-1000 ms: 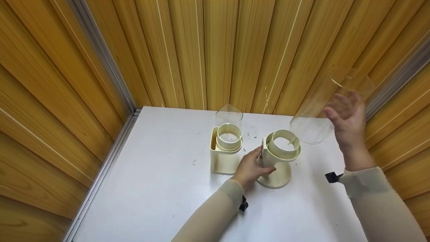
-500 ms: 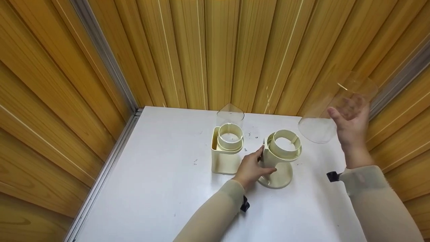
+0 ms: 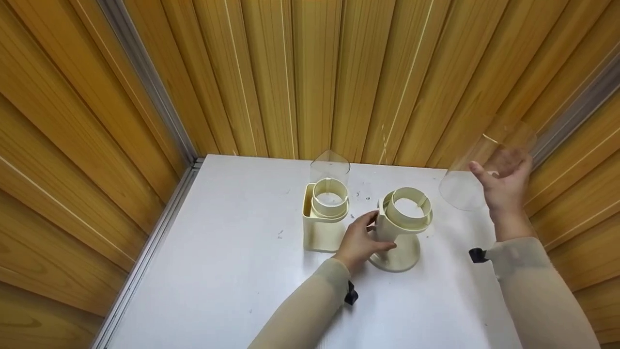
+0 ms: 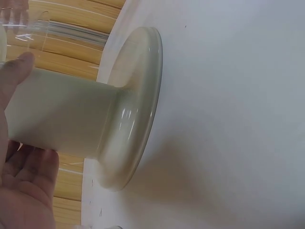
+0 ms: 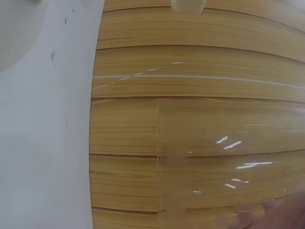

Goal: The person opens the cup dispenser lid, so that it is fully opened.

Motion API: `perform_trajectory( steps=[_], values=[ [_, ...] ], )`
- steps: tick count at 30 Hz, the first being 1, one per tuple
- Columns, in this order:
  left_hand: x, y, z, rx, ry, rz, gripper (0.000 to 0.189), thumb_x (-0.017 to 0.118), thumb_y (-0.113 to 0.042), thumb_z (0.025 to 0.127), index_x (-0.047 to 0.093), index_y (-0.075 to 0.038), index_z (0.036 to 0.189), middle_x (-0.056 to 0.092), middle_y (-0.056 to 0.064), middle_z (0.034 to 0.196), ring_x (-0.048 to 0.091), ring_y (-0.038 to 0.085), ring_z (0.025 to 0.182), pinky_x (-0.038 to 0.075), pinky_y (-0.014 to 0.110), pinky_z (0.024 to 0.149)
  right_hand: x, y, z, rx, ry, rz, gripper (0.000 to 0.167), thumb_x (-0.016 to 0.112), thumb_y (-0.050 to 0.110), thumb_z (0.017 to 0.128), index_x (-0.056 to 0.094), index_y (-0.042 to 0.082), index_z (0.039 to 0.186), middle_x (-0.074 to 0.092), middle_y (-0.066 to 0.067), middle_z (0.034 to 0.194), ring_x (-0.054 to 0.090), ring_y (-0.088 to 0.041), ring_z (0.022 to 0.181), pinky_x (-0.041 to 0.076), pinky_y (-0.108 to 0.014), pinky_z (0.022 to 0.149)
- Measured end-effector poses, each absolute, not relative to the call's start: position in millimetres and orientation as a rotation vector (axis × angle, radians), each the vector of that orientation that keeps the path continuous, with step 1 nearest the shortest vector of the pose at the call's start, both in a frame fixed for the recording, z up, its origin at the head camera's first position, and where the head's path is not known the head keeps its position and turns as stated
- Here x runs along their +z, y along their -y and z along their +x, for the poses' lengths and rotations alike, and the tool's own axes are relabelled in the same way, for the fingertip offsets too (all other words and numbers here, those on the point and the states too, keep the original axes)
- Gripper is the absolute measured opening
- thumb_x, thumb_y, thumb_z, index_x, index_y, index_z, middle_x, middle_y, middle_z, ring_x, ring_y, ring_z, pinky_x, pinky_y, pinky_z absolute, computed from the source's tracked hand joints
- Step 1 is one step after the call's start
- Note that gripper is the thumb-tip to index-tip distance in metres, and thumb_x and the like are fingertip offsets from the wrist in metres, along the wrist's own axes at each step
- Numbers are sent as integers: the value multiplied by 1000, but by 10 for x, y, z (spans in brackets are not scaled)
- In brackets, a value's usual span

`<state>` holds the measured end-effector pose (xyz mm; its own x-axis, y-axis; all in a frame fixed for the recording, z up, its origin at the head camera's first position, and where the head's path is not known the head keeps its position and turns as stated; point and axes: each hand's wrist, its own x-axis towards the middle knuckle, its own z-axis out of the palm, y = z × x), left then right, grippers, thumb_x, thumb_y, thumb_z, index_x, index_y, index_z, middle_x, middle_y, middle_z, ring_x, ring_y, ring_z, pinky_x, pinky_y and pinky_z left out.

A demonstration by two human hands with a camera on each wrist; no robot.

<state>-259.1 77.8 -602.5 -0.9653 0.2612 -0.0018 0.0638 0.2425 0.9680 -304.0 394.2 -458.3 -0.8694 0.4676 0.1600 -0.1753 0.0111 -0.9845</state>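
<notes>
My left hand (image 3: 361, 242) grips a cream plastic stand by its upright column, thumb on the near side. The stand (image 3: 398, 229) has a round foot on the white table and a ring-shaped open top. In the left wrist view, fingers and thumb curve round the column (image 4: 66, 114). To the right and above the table, my right hand (image 3: 508, 194) holds a wide clear tube (image 3: 462, 186), tilted, its lower end apart from the stand. The right wrist view shows the tube's clear wall (image 5: 214, 162); the fingers there are partly blurred through it.
A second cream holder (image 3: 325, 235), with a ring top and a squared side, stands just left of my left hand. Behind it is a clear curved piece (image 3: 330, 168). Wood-panelled walls (image 3: 315, 72) enclose the white table (image 3: 218, 252) at the back and both sides.
My right hand has lowered slightly, and the clear tube's lower end has shifted right, away from the stand. My left hand and the stand have stayed in place.
</notes>
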Motion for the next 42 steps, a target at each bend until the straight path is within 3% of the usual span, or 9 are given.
perform_trajectory(
  steps=[7,15,23,28,33,36,42],
  values=[
    [-6041,-802,-2577,1872,-2272,248,95,107,-13,75,58,-19,157,64,2,158,68,22,139,59,34,118,-4707,-4013,-3090,1874,1875,-374,116,95,10,91,15,30,173,23,1,186,27,-16,172,20,-38,147],
    [-6053,-800,-2577,1899,-2261,257,94,107,-13,74,58,-20,153,64,-1,153,65,21,140,58,33,118,-4840,-4096,-3143,1954,1773,-407,108,92,11,94,16,35,166,21,4,186,23,-11,173,15,-32,148],
    [-6068,-789,-2573,1910,-2263,251,93,107,-14,75,58,-20,154,63,0,154,66,21,140,59,33,119,-5060,-4114,-3240,1907,1858,-618,114,97,29,91,14,39,169,23,11,187,25,-9,169,31,-24,140],
    [-6078,-806,-2569,1900,-2253,259,91,106,-16,76,58,-22,153,62,-2,154,66,20,141,59,32,120,-5198,-4168,-3264,1846,1906,-822,116,99,38,88,15,42,168,26,17,179,31,-1,145,43,-21,121],
    [-6071,-800,-2559,1904,-2238,253,90,106,-17,77,58,-25,153,62,-5,154,67,20,139,59,32,119,-5307,-4195,-3304,1768,1958,-850,106,98,40,88,21,38,160,31,20,156,31,-1,136,42,-19,110],
    [-6071,-791,-2553,1900,-2233,252,90,106,-18,77,58,-26,153,61,-7,153,67,19,139,58,32,119,-5349,-4199,-3319,1724,1992,-860,100,98,41,88,23,38,154,31,21,146,31,0,134,40,-19,111],
    [-6091,-787,-2549,1898,-2246,262,91,107,-18,76,59,-25,153,62,-6,153,66,17,140,57,32,121,-5431,-4214,-3328,1674,2066,-902,101,97,49,87,21,42,153,29,18,148,31,0,136,41,-21,117]
  ],
)
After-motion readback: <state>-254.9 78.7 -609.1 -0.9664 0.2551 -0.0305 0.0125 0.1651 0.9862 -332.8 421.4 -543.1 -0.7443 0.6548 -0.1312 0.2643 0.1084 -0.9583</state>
